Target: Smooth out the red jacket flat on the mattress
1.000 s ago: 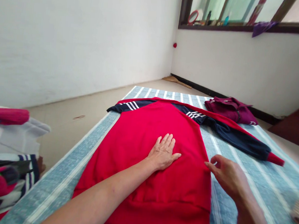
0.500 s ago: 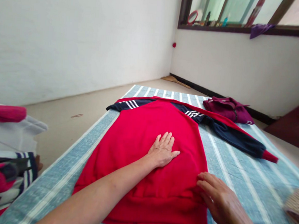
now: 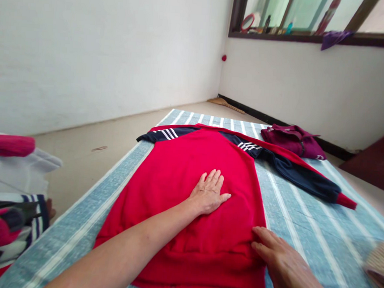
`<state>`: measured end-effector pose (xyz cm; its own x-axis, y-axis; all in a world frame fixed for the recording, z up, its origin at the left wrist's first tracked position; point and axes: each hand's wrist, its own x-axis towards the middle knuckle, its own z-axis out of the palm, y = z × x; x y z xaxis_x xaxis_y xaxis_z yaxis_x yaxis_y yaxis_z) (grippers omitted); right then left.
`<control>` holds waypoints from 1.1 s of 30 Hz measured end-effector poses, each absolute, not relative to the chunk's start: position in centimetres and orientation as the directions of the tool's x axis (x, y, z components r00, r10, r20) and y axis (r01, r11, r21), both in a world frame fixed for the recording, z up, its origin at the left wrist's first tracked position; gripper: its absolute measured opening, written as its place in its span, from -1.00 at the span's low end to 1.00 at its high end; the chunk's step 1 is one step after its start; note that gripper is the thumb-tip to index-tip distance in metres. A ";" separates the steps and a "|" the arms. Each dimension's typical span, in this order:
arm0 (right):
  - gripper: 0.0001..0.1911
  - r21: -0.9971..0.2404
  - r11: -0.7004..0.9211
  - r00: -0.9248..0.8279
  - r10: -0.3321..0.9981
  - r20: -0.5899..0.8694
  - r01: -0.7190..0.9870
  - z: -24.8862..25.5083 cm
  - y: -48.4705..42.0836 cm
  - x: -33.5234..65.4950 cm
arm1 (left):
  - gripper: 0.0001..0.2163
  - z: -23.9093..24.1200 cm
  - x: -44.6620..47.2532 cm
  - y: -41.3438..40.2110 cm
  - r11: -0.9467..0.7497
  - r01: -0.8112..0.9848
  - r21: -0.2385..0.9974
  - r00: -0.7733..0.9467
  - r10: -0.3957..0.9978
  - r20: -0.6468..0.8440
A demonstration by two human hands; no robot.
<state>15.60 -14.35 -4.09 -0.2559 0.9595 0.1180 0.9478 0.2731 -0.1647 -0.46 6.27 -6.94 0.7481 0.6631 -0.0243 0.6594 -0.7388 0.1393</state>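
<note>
Since a second ago the right hand has dropped from a raised pinch beside the sweater to lie flat on its right edge, near the hem; the left hand has stayed put. Neither hand grasps anything: both lie open, fingers stretched out, palms down on the red cloth. The left hand presses the middle of the sweater's body, with its forearm running back across the lower part of the garment. The right hand rests lower and to the right of it, fingertips on the red fabric and the heel of the hand over the mat.

The sweater lies spread flat on the mat, hem nearest the hands, collar farthest. Beyond the left hand, navy shoulders with white stripes cross the top. Up and to the right of the right hand, the sleeve stretches out over the mat, navy with a red cuff. Farther that way lies a folded maroon garment. Well to the left of both hands sits a pile of clothes.
</note>
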 end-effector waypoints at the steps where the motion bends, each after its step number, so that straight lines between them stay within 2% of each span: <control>1: -0.54 -0.156 0.282 -0.264 0.956 0.129 0.947 -4.0 -14.4 15.6 | -0.36 -6.9 -0.5 6.2 -0.738 0.660 0.140 0.748 0.664 -0.024; 9: -0.62 -0.047 0.358 -0.325 0.891 0.318 0.933 -3.1 -13.9 15.2 | -0.37 -6.8 -0.5 6.1 -0.737 0.661 0.140 0.746 0.665 -0.023; 12: -0.64 -0.028 0.379 -0.350 0.878 0.327 0.925 -2.9 -13.6 15.1 | -0.37 -6.8 -0.4 6.2 -0.735 0.662 0.147 0.745 0.667 -0.022; 17: -0.63 -0.109 0.386 -0.368 0.917 0.154 0.916 -2.5 -14.0 16.1 | -0.37 -6.8 -0.4 6.1 -0.740 0.655 0.152 0.750 0.661 -0.018; 25: -0.66 -0.228 0.277 -0.300 0.951 -0.070 0.933 -2.3 -14.7 17.1 | -0.37 -6.6 -0.4 6.1 -0.733 0.656 0.177 0.749 0.662 -0.033; 29: -0.69 -0.243 0.259 -0.298 0.945 -0.136 0.935 -2.2 -14.4 17.0 | -0.36 -6.6 -0.4 6.0 -0.731 0.658 0.183 0.747 0.664 -0.031; 33: -0.67 -0.191 0.246 -0.274 0.952 -0.139 0.950 -2.1 -14.5 16.9 | -0.36 -6.5 -0.3 5.9 -0.735 0.653 0.183 0.753 0.656 -0.054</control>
